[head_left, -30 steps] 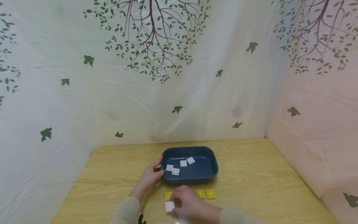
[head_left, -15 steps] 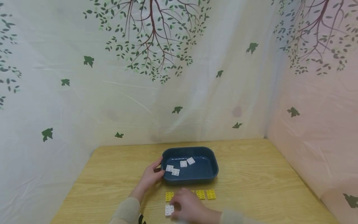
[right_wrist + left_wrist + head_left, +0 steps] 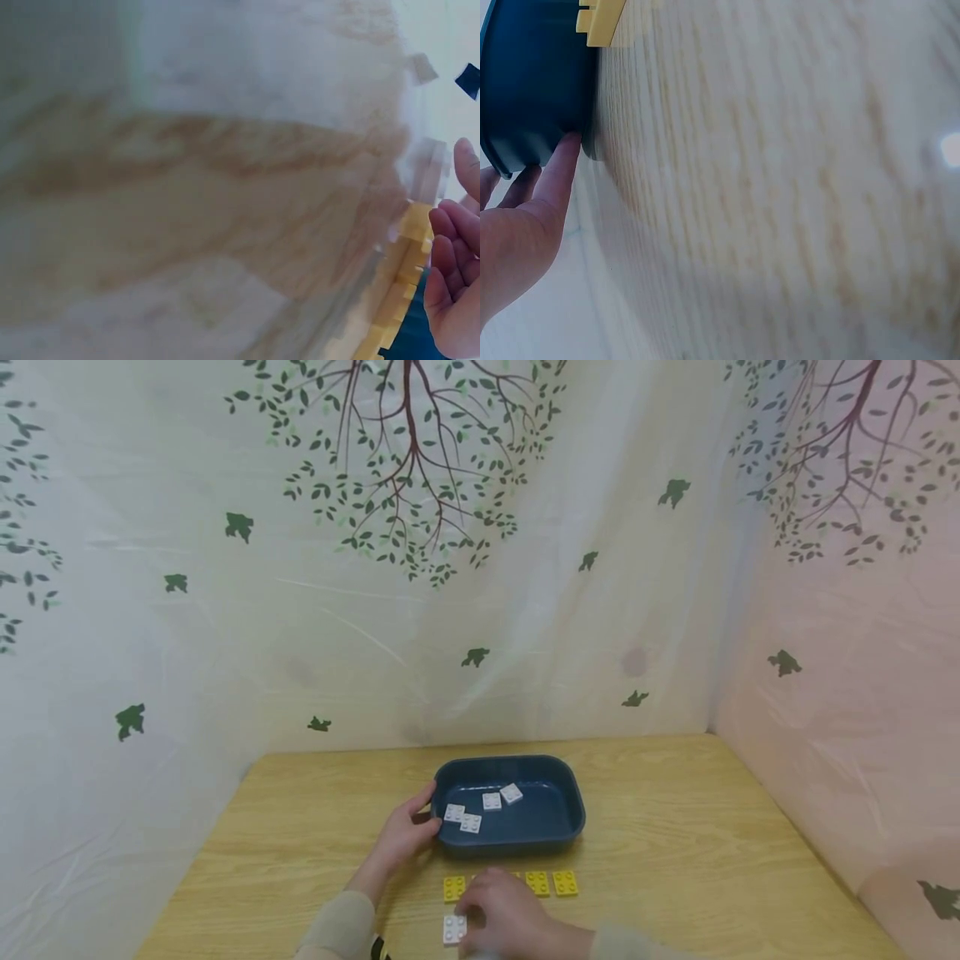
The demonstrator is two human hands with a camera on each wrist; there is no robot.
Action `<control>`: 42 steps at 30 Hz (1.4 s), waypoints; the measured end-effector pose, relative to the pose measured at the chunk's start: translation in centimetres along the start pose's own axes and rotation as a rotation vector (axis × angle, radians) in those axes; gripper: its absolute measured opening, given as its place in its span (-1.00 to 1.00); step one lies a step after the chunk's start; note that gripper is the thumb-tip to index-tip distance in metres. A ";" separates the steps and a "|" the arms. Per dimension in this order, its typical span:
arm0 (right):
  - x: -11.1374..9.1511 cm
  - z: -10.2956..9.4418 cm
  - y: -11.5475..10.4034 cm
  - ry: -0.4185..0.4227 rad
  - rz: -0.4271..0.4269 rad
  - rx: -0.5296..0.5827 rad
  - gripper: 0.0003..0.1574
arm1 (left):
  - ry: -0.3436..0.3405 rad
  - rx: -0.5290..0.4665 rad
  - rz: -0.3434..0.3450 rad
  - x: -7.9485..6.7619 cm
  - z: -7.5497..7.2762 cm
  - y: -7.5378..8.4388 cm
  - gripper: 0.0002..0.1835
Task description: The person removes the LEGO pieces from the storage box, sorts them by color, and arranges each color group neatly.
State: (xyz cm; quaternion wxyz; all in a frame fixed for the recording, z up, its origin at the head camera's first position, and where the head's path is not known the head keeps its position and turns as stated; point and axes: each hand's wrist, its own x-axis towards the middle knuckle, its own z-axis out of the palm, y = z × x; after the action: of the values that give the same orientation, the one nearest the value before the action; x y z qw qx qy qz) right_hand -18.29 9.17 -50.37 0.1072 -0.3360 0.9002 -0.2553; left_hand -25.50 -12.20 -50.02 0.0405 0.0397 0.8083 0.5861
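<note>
The right hand point(image 3: 506, 910), at the bottom centre of the head view, has its fingers curled in, thumb and finger pinching the right edge of a white brick point(image 3: 453, 930), studs up. The left hand point(image 3: 405, 831), just left of it and higher, spreads thumb and fingers wide against the left end of a dark blue tray point(image 3: 540, 818). Just above the white brick, a row of yellow bricks point(image 3: 566, 883) runs rightward, partly hidden behind the right hand. The tray sits above that row, with four loose white bricks point(image 3: 491, 802) inside, mostly toward its left. A wooden table point(image 3: 675, 827) spans the lower frame; a pale sheet point(image 3: 360, 635) printed with branches fills the upper part.
</note>
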 end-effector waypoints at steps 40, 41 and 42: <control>7.3 -5.8 5.0 0.280 0.113 0.396 -0.48 | -0.022 -0.029 -0.023 -0.1 -0.1 -0.1 -0.30; 7.5 -5.7 5.1 0.277 0.117 0.395 -0.47 | -0.023 -0.028 -0.024 0.0 -0.1 -0.2 -0.30; 7.6 -5.7 5.2 0.271 0.122 0.391 -0.47 | -0.023 -0.028 -0.025 0.0 -0.1 -0.2 -0.30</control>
State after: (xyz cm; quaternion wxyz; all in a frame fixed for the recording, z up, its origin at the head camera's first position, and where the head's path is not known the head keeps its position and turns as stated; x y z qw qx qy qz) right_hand -28.97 9.71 -48.49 0.0637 -0.2164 0.8584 -0.4606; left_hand -25.52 -12.40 -50.18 0.0577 0.0360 0.8000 0.5961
